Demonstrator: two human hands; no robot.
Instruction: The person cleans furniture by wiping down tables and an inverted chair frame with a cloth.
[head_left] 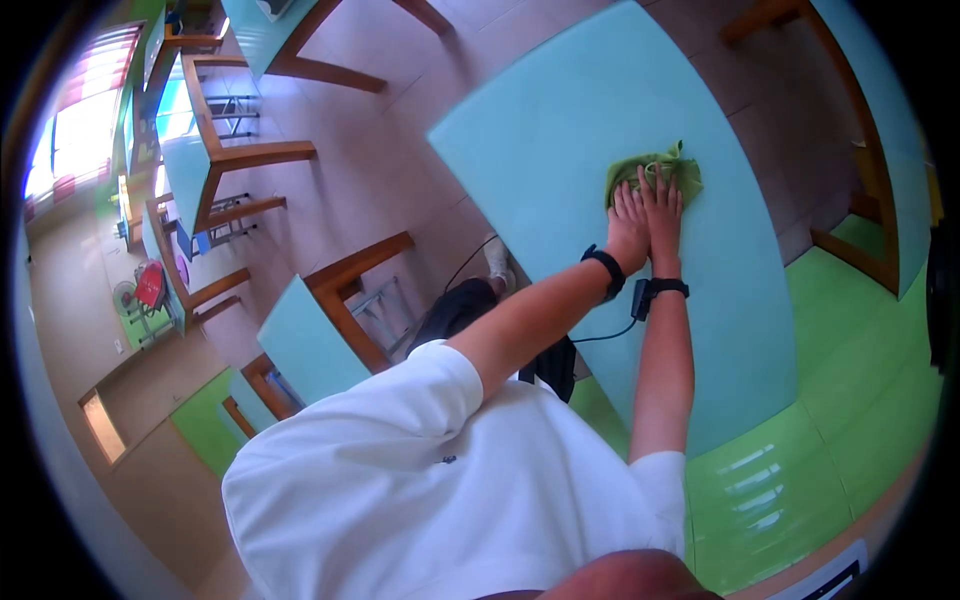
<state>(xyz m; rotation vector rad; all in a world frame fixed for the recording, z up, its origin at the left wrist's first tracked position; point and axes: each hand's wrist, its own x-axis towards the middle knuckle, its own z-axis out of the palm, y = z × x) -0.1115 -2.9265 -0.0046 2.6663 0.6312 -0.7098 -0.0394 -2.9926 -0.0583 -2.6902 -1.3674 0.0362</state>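
Note:
A crumpled green cloth (690,178) lies on the pale blue table (560,130), toward its far right part. My left hand (628,225) rests flat on the lower part of the cloth, fingers stretched out. Right beside it, touching it, my right hand (662,210) also presses flat on the cloth with its fingers extended. Both hands lie palm down, and the cloth sticks out beyond the fingertips and to the sides. Each wrist wears a black band; a small black box with a cable sits at the right one.
Several blue-topped wooden tables stand at the left, one (310,340) near my left side. Another table (890,110) is at the right edge. A green tiled surface (780,490) borders the table at the lower right. A thin black cable (608,336) hangs near my forearms.

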